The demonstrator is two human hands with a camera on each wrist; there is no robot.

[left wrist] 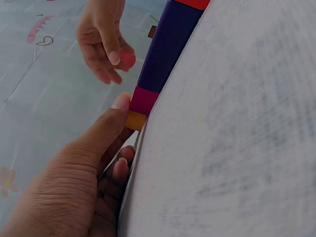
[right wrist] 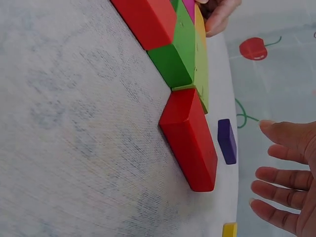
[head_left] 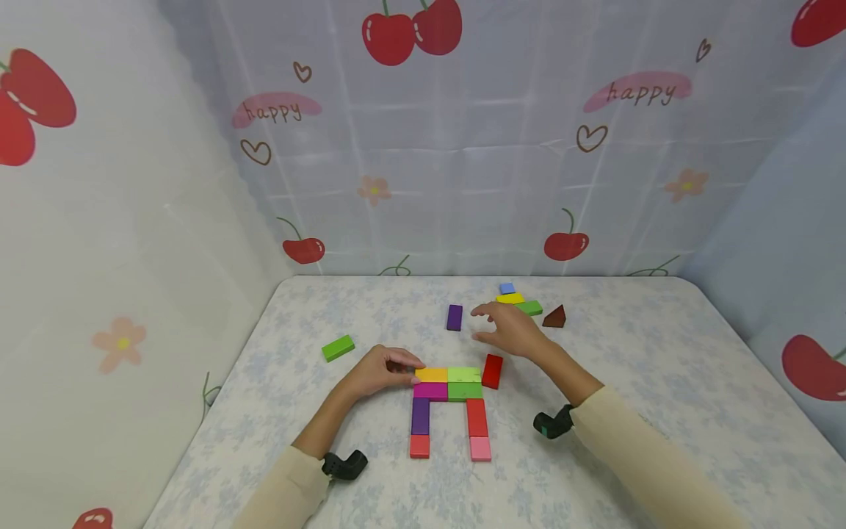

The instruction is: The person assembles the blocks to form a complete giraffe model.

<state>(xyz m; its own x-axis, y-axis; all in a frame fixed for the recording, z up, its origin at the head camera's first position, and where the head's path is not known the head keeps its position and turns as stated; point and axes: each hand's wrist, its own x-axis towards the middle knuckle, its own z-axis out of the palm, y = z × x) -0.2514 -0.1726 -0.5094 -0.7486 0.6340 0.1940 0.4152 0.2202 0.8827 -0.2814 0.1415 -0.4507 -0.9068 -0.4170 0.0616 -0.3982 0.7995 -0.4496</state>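
Note:
Flat wooden blocks lie in an arch-like layout. An orange-yellow block (head_left: 432,375) and a light green block (head_left: 464,375) form its far row, with a magenta block (head_left: 430,391) and a green block (head_left: 465,391) just nearer. My left hand (head_left: 383,369) pinches the left end of the orange-yellow block, the thumb also against the magenta one in the left wrist view. Fingers spread and holding nothing, my right hand (head_left: 512,329) hovers between a dark purple block (head_left: 454,317) and a red block (head_left: 492,371), which lies slanted at the layout's right end.
One leg has a purple block (head_left: 420,416) and a red one (head_left: 419,446); the other has a red block (head_left: 476,418) and a pink one (head_left: 480,449). A green block (head_left: 338,348) lies left. Behind my right hand are yellow (head_left: 510,298), blue (head_left: 507,288) and brown blocks (head_left: 554,317).

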